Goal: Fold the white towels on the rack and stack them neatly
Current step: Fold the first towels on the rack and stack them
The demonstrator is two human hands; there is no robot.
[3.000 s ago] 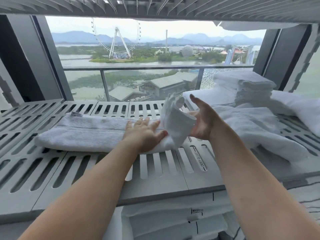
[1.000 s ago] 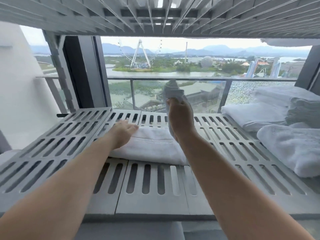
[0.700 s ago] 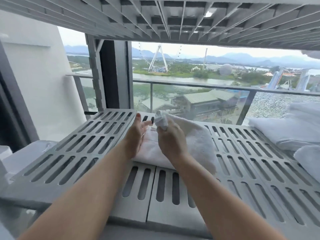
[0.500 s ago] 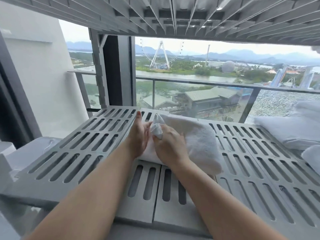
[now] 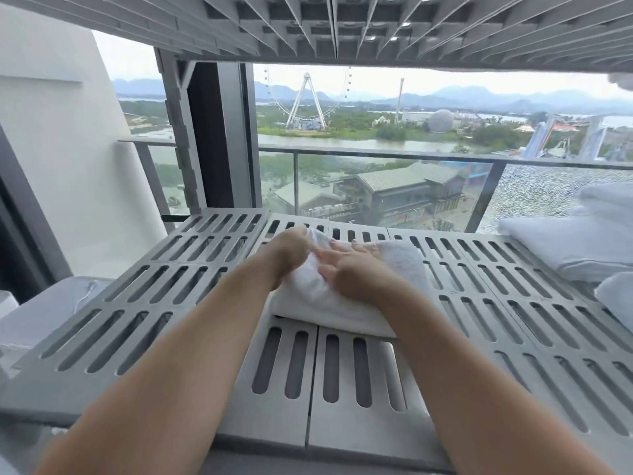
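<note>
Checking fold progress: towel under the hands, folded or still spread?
Folded. The towel lies as a thick compact bundle on the rack, left hand gripping its far corner, right hand flat on top.

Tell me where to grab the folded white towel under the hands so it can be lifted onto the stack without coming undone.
Probably best to take the folded towel by its two short ends, one hand from each side, palms under the bottom layer. Its thick rounded near edge lies across the slatted rack, and the left hand pinches a loose corner at the far left, so gripping from above would likely spill layers.
</note>
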